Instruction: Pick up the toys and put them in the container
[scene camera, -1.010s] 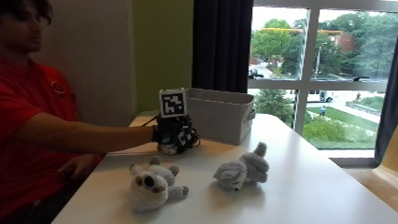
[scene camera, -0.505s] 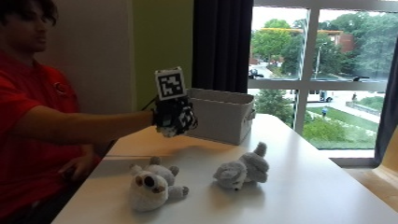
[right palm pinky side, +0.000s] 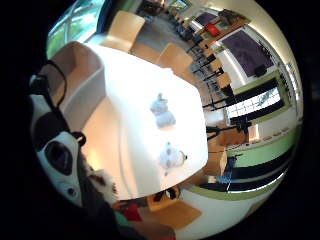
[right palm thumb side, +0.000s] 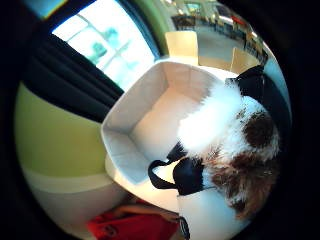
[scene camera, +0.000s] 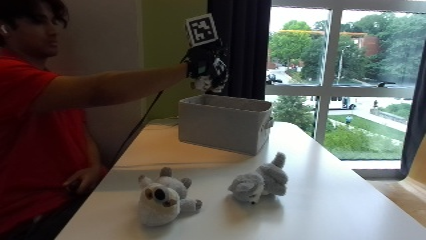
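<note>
A brown-and-white plush toy (right palm thumb side: 235, 145) is gripped in the gloved right hand (scene camera: 206, 65), fingers curled round its body, and is held in the air above the open grey container (scene camera: 226, 122). It is judged light, soft and compressible, unlikely to slip or break; a hold round the torso suits it. Two more toys are left on the white table (scene camera: 346, 210): a pale owl-eyed plush (scene camera: 162, 199) and, just beside it, a grey plush (scene camera: 259, 182) on its side. The same body grip should serve for both.

A white table (scene camera: 333, 200) carries a grey fabric container (scene camera: 224, 122) towards its far end. Nearer than the container lie two plush toys: a cream one (scene camera: 162, 198) and, beside it, a grey one (scene camera: 259, 183).
</note>
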